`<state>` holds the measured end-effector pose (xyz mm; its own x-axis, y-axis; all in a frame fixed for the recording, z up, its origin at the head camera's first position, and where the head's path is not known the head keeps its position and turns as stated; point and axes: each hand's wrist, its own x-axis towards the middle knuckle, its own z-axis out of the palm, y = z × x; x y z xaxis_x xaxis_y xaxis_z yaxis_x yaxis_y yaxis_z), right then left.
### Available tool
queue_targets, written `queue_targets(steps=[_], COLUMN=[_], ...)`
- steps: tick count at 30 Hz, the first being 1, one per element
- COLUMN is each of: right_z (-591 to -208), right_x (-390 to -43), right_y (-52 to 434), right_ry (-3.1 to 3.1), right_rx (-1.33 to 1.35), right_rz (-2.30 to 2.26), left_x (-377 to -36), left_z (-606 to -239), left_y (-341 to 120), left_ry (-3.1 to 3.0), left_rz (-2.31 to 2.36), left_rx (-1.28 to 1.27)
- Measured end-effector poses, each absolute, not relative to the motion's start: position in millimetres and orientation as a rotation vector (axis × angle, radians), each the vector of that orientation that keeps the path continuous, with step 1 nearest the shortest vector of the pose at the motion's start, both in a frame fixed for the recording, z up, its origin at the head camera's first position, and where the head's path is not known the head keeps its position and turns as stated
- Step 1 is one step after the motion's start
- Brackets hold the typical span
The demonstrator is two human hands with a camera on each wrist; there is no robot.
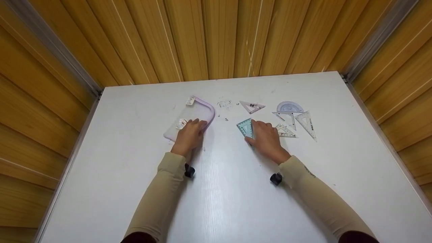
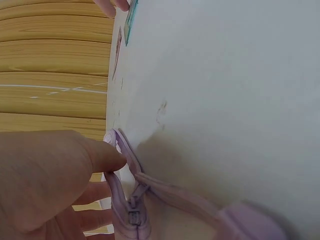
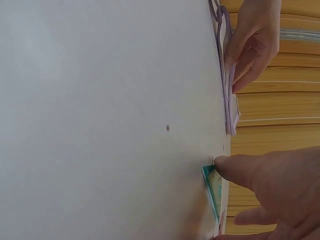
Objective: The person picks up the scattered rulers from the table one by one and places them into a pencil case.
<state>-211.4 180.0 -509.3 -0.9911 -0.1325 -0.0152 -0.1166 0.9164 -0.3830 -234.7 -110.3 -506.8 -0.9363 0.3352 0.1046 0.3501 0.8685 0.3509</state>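
Left arm: we see it slant forward over the bench (image 1: 219, 195) toward the far edge, sleeved to the wrist.
Left hand (image 1: 189, 136): back up, thumb and fingers pinching the zipped lilac rim of the pouch (image 1: 199, 111).
Pouch: we find it between the bench's left edge and the right hand.
Right arm: it angles inward, away from the right edge.
Right hand (image 1: 267, 139): back up, thumb and fingers gripping the teal set square (image 1: 245, 126).
Protractor (image 1: 289, 107): we see it beyond the right hand, toward the far right corner.
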Motion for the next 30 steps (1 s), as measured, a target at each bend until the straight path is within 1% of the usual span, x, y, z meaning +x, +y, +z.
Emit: queue_targets(steps=[8,18,30], right_z=[-502.5,-503.5,-505.5], right_x=[-213.9,-219.1,-222.5], right_y=[184.4,192.3,194.6], right_ry=[3.059,3.119,3.119], right_rx=[-0.232,-0.291,-0.29], right_rz=[-0.597,-0.608,-0.593], left_x=[-237.1,-235.9,-232.4], left_z=[-504.6,-506.3,-506.7], left_y=[-111.1,-110.3,-106.4], left_ry=[-2.967,-2.948,-2.921], left_rz=[-0.635,-0.8,-0.939], left_rx=[-0.539,-0.373,-0.204])
